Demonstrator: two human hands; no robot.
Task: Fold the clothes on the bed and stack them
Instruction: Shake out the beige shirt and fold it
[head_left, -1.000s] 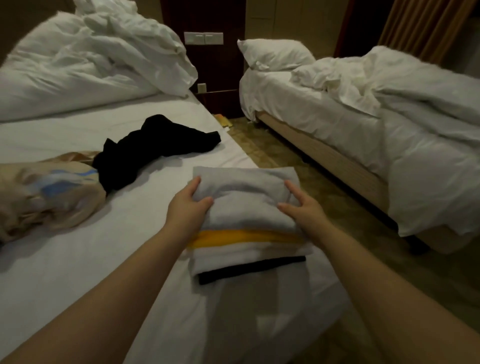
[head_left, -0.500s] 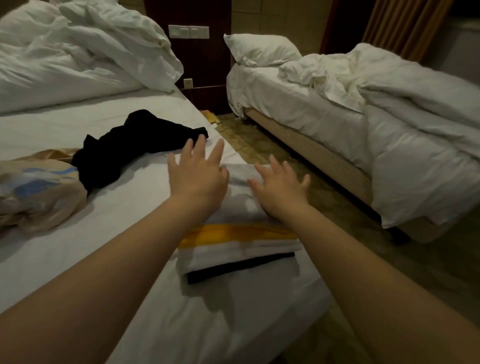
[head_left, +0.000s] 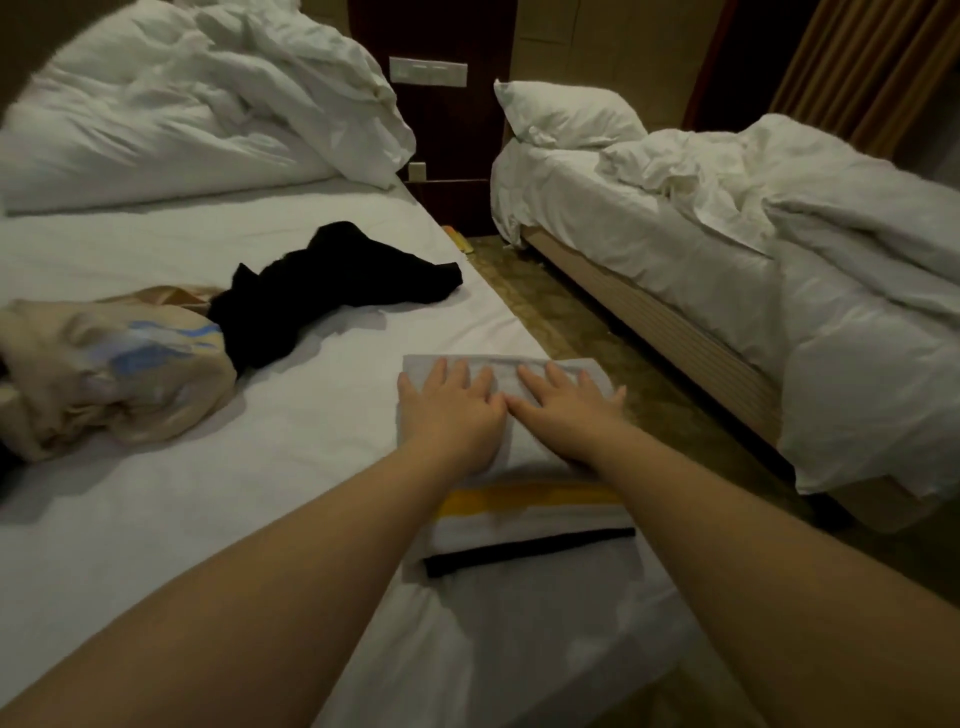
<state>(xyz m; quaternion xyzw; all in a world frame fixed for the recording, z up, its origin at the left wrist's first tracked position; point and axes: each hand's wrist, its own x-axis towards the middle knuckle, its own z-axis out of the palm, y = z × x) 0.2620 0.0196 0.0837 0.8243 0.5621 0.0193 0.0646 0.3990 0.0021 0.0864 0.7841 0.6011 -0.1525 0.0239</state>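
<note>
Head view: stack (head_left: 524, 514) of folded clothes near bed (head_left: 322, 467) edge; grey piece (head_left: 506, 369) on top; left hand (head_left: 449, 415) and right hand (head_left: 566, 415) flat on it, fingers straight and spread, grasping nothing; likely pressing fold flat so stack sits level; black garment (head_left: 322, 291) and beige garment (head_left: 104, 364) lie unfolded further left, still to do.

Folded stack (head_left: 530, 512) at bed (head_left: 260, 467) edge; black garment (head_left: 332, 291) and beige garment (head_left: 104, 364) lie crumpled.
</note>
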